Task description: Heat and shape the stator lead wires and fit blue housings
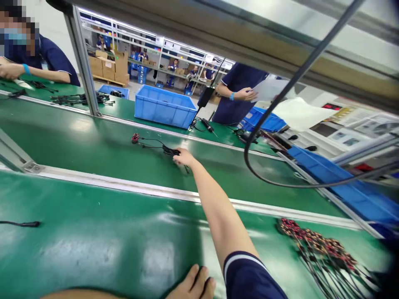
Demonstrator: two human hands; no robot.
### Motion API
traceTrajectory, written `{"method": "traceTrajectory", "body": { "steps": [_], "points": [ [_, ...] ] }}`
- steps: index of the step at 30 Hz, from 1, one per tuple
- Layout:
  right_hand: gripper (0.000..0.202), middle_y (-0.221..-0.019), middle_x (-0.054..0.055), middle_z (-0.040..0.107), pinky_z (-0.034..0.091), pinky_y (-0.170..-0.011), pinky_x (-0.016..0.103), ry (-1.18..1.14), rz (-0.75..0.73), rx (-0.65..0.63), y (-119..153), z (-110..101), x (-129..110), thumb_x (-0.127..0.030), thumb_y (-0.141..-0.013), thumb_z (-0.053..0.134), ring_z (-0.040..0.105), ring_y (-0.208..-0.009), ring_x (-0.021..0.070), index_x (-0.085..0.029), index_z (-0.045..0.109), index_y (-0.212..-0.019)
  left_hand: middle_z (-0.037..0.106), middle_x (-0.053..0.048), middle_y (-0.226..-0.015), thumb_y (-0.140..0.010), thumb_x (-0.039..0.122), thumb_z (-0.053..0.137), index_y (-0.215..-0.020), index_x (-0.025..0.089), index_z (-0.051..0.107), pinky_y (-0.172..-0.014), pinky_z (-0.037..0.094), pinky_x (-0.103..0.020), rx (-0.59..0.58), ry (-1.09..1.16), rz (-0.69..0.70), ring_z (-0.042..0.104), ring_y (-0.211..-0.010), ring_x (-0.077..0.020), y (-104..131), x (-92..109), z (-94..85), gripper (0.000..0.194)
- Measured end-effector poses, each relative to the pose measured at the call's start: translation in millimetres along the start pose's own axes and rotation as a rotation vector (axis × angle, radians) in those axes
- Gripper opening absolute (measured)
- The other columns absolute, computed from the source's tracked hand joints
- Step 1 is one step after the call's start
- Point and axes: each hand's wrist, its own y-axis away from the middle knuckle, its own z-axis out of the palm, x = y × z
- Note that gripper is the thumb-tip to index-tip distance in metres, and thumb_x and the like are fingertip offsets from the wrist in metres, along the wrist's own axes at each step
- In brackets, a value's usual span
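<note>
My right hand (184,158) reaches across to the recessed green strip, fingers closed on a black cable bundle (171,151). From that bundle two thin leads run left to a small round red-and-copper part (135,138), which looks like a motor coil. My left hand (193,285) lies on the near green tabletop at the bottom edge, fingers stretched out and holding nothing. To the right, a pile of similar red-and-copper parts (321,243) with black cables rests on the near tabletop. One black cable end (31,224) lies at the far left.
Pale metal rails (124,185) border the strip. A blue bin (165,109) stands beyond it, near a black tool (207,124). More black cables (81,99) lie at the back left. A loose black cord (249,166) hangs at right. Co-workers stand across and at left.
</note>
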Motion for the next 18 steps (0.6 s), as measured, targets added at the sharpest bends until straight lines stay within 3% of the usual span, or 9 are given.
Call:
{"method": "traceTrajectory", "body": {
  "steps": [4,8,11,15,17,18],
  "points": [
    [0.06,-0.127,0.005,0.067,0.06,-0.06,0.019,-0.335,-0.049,0.081,29,-3,-20,-0.01,-0.092,0.055,0.073,-0.085,0.0114,-0.026,0.044,-0.149,0.069,-0.009,-0.129,-0.104,0.045,0.053,-0.143,0.028,0.049,-0.092,0.056,-0.044,-0.044,0.036,0.0,0.071,-0.11,-0.0298,2,-13,-15.1,0.043],
    [0.049,-0.114,0.004,0.07,0.06,-0.056,0.018,-0.504,-0.044,0.244,59,2,-32,-0.015,-0.083,0.065,0.07,-0.077,0.0099,-0.022,0.061,-0.131,0.067,-0.012,-0.133,-0.105,0.043,0.051,-0.144,0.028,0.05,-0.098,0.052,-0.048,-0.032,0.106,-0.021,0.068,-0.116,-0.0322,-2,-26,-33.2,0.042],
    [0.041,-0.099,0.0,0.07,0.057,-0.048,0.018,-0.556,-0.026,0.343,89,8,-33,-0.017,-0.075,0.07,0.063,-0.059,0.0072,-0.022,0.068,-0.116,0.06,-0.016,-0.141,-0.105,0.046,0.047,-0.146,0.027,0.049,-0.104,0.047,-0.052,-0.226,0.283,-0.027,0.062,-0.126,-0.0356,-5,-36,-54.4,0.045],
    [0.036,-0.084,-0.004,0.066,0.057,-0.047,0.021,-0.636,-0.014,0.435,137,18,-26,-0.02,-0.071,0.07,0.058,-0.052,0.0076,-0.023,0.069,-0.106,0.053,-0.021,-0.148,-0.096,0.066,0.053,-0.149,0.021,0.046,-0.112,0.042,-0.055,-0.403,0.485,-0.012,0.052,-0.137,-0.0389,-16,-58,-91.1,0.07],
    [0.037,-0.084,-0.004,0.065,0.059,-0.05,0.024,-0.707,0.001,0.476,164,21,-18,-0.024,-0.07,0.072,0.06,-0.057,0.0099,-0.023,0.067,-0.106,0.065,-0.012,-0.137,-0.088,0.071,0.064,-0.138,0.025,0.058,-0.113,0.044,-0.048,-0.457,0.552,-0.077,0.06,-0.128,-0.0324,-25,-79,-106.8,0.069],
    [0.039,-0.085,-0.003,0.065,0.06,-0.053,0.025,-0.749,0.01,0.491,177,22,-13,-0.027,-0.068,0.073,0.061,-0.06,0.0111,-0.022,0.066,-0.106,0.072,-0.005,-0.124,-0.085,0.068,0.069,-0.126,0.028,0.065,-0.11,0.046,-0.044,-0.484,0.569,-0.137,0.065,-0.119,-0.0277,-30,-94,-112.3,0.057]
  ]
}}
